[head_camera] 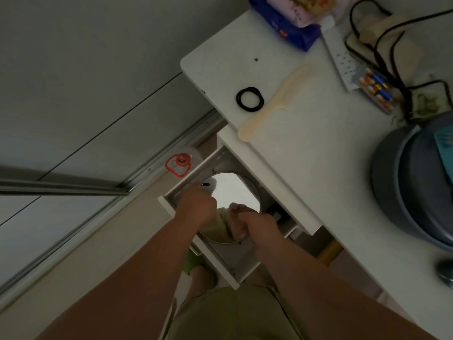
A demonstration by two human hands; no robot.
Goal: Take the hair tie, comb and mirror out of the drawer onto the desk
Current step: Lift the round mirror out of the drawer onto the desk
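Two items already on the tabletop [306, 153]: hair tie [250, 98] just beside comb [274, 104], well beyond the fingers. Basin [414, 182], battery pack [376, 90] and cables [382, 45] crowd the far side. Both arms reach down into the open drawer [220, 261]. Left hand [197, 207] and right hand [255, 223] curl fingers closed on opposite edges of the round mirror [235, 192], lying between them inside the drawer.
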